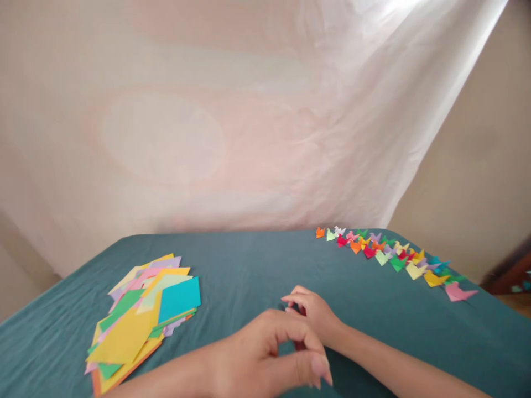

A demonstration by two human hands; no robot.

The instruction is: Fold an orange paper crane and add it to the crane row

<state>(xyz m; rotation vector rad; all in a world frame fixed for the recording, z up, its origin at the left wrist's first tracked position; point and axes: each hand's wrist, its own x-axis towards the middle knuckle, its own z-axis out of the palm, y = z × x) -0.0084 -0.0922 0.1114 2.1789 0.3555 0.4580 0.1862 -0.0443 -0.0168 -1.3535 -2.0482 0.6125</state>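
My left hand (269,354) reaches in from the bottom left, in front of my right hand. Its fingers curl down and the thumb tip overlaps the fingertips; I see nothing held in it. A little farther back is my right hand (313,312), fingers loosely bent and apart, holding nothing visible. Part of it is hidden behind the left hand. To the left of both hands lies a loose pile of coloured paper sheets, with a yellow sheet (126,334) and a blue sheet (180,300) on top. Neither hand touches the pile.
A dark teal cloth (240,271) covers the table. Small folded paper birds in many colours stand in slanting rows along the right edge, the nearest a pink paper bird (459,292). Behind the table hangs a pale curtain (265,138).
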